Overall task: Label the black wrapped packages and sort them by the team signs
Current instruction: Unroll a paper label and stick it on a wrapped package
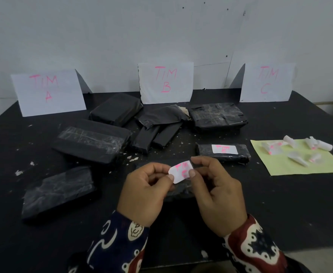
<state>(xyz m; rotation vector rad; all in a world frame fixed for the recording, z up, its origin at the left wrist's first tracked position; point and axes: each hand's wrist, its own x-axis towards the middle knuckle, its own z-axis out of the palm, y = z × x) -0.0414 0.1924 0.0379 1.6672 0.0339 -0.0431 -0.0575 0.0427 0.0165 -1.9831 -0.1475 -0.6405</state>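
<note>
Both hands hold a small white label [181, 170] with pink writing above the table's front middle. My left hand [144, 192] pinches its left edge and my right hand [217, 192] pinches its right edge. Under the hands lies a black wrapped package [179, 191], mostly hidden. A labelled black package [223, 153] lies just beyond my right hand. Several unlabelled black packages [91, 142] are spread over the middle and left of the black table [280, 203]. White signs stand at the back: TIM A [48, 92], TIM B [165, 82], TIM C [267, 81].
A pale green sheet [299, 168] at the right carries several curled white labels [296, 157]. A black package [57, 192] lies near the front left. Small white scraps litter the table. A white wall stands behind the signs.
</note>
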